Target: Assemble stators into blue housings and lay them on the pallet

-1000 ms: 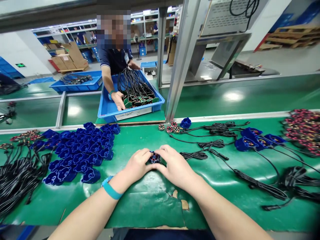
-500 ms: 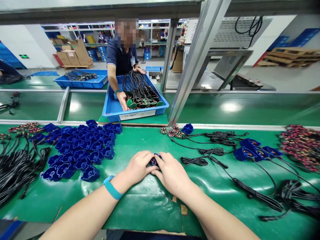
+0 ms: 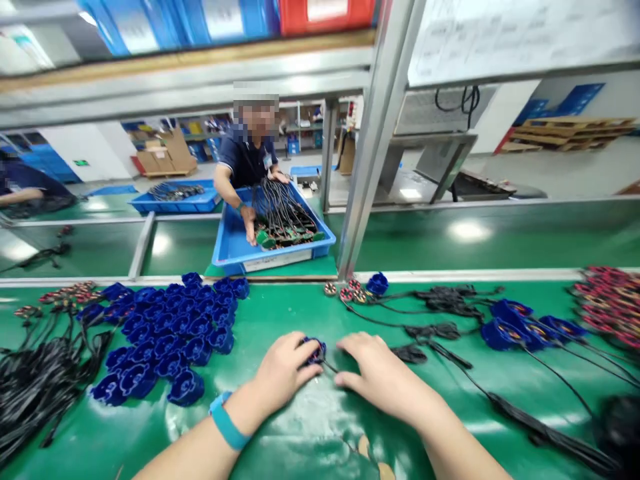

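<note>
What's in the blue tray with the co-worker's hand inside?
Black cables, green boards, co-worker's hand. Tray floor shows at picture left; beneath the cables and boards it's hidden.

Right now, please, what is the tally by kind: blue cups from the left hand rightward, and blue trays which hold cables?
Held blue cup, in the left hand: 1
Lone blue cup near the metal post: 1
Grouped blue cups at right: 4
Blue trays holding cables: 2
Total: 8

Red bin (image 3: 325, 23) overhead; wooden pallets (image 3: 570, 130) beyond
</note>
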{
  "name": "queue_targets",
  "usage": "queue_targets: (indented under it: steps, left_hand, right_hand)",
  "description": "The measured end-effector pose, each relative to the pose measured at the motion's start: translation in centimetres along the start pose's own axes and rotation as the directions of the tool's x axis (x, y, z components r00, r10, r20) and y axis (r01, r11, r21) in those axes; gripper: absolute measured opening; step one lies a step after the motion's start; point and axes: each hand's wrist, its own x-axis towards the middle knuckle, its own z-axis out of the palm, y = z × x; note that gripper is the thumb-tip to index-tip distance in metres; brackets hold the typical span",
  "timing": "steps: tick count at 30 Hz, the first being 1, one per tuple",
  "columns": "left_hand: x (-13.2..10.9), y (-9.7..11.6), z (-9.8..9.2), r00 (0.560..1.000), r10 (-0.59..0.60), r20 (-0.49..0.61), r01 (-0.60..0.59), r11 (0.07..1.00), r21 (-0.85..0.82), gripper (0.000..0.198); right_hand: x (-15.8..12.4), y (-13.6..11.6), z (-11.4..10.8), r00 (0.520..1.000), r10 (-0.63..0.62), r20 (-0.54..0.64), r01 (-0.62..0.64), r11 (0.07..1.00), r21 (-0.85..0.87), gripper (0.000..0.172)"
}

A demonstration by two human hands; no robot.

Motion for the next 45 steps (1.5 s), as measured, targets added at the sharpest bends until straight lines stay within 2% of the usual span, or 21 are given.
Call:
queue_targets:
  steps: [4,9,13,16,23,32,39,42,45]
  left_hand:
    - [0.2,0.6,-0.2,0.997,-0.047,0.056,0.045,0.998,0.034,0.033]
    - [0.4,0.3,-0.5,0.995,-0.072,0.067,0.069,0.997,0.043,0.033]
    - [0.4,-0.7,-0.6,0.996,-0.09,-0.028,0.091,0.996,0.018,0.029]
    - [0.3,-1.1,-0.6,0.99,-0.1,-0.096,0.1,0.995,-0.007,0.028]
    - [0.0,-1.2,-0.4,0.986,-0.075,-0.147,0.075,0.997,-0.006,0.031]
    - [0.1,-1.1,-0.6,0.985,-0.089,-0.145,0.087,0.996,-0.021,0.029]
    - [0.1,-1.2,-0.4,0.984,-0.098,-0.149,0.097,0.995,-0.016,0.03]
    - [0.0,-1.5,0.0,0.98,-0.099,-0.171,0.099,0.995,-0.01,0.03]
    - [-0.1,-2.0,0.3,0.97,-0.079,-0.232,0.082,0.997,0.006,0.032]
  right_hand:
    - [0.3,0.7,0.5,0.997,0.07,0.034,-0.068,0.997,-0.048,0.024]
    - [0.4,2.6,0.3,0.996,0.088,-0.03,-0.089,0.994,-0.057,0.023]
    - [0.9,3.8,0.0,0.979,0.202,-0.018,-0.203,0.975,-0.088,0.036]
    - [1.4,3.7,0.0,0.97,0.242,0.035,-0.239,0.968,-0.083,0.035]
    - [1.6,3.4,0.0,0.96,0.274,0.053,-0.268,0.958,-0.099,0.032]
    - [1.7,3.8,0.1,0.96,0.278,0.033,-0.275,0.958,-0.08,0.033]
    - [1.4,5.2,0.7,0.952,0.306,-0.004,-0.305,0.947,-0.1,0.035]
    - [1.4,5.6,0.2,0.951,0.307,-0.029,-0.309,0.945,-0.108,0.034]
    - [1.1,4.9,-0.9,0.949,0.309,-0.059,-0.314,0.942,-0.118,0.034]
